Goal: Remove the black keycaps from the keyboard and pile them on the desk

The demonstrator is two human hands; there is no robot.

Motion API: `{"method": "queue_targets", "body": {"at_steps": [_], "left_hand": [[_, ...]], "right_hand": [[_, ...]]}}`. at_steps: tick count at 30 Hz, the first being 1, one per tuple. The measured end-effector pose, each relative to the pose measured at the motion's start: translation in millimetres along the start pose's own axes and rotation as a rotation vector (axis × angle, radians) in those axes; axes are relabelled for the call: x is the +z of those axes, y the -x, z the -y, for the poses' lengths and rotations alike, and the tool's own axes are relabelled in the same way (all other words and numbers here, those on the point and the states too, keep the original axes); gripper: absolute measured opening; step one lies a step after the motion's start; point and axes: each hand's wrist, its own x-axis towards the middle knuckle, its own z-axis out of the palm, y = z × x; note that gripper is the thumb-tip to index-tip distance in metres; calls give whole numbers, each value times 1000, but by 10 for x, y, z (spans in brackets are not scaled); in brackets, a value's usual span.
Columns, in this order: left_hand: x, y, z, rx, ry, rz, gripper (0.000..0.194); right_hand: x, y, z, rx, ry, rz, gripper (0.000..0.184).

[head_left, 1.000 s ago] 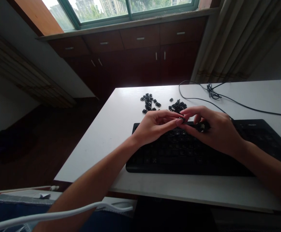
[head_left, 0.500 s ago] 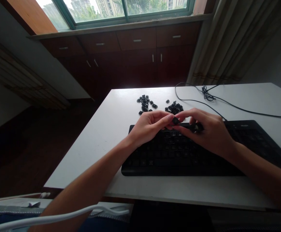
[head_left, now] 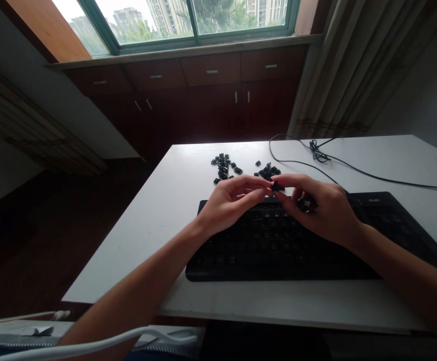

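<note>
A small black keycap [head_left: 276, 186] is held above the back edge of a black keyboard [head_left: 278, 273]. My right hand [head_left: 321, 208] pinches it between thumb and forefinger. The fingertips of my left hand [head_left: 231, 200] meet the keycap from the other side, with its thumb drawn close. Tucked in my right palm is a dark object with a pale mark on its end [head_left: 307, 204]; its kind is not clear. Behind the hands lie two loose heaps of black keycaps, a left heap [head_left: 222, 166] and a right heap [head_left: 269, 171]. My hands and forearms hide part of the keyboard.
The keyboard lies near the front of a white table [head_left: 136, 225]. A black cable [head_left: 372, 174], partly bundled, runs across the back right. A white cord [head_left: 101, 343] crosses the lower left, in front of the table. Dark cabinets [head_left: 211, 108] stand beyond, under the window.
The keycap has turned between my fingers, and my left thumb has slid back a little from it. The whole view has shifted slightly; the heaps look the same.
</note>
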Motion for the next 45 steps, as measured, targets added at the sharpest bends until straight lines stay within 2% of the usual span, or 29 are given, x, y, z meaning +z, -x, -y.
{"method": "queue_targets", "body": {"at_steps": [5,16,24,30,34,36,40,42,45], "left_hand": [[3,17,17,60,15,-10,20],[38,36,-19,92,-5,-39,27],[9,51,-8,70,80,15,30],[8,77,-29,14,206,125,32],[-64,55,-56,-11,166,158,28],[-159,31,-100,-45,103,206,27],[-425,89,-221,-115,-86,400,26],[-521,246,-263,-126,-165,324,26],[-531,635,-284,-111,-341,73,29]], "right_hand": [[-2,-3,-12,30,-156,54,33],[-9,19,5,145,-397,55,30],[-28,-44,66,96,-553,33,22],[-51,-39,100,137,-603,37,21],[-35,-24,110,95,-553,62,19],[-21,-16,97,45,-474,84,24],[25,21,36,-154,-256,211,30],[58,51,12,-247,-155,279,23],[105,93,24,-324,-62,312,17]]}}
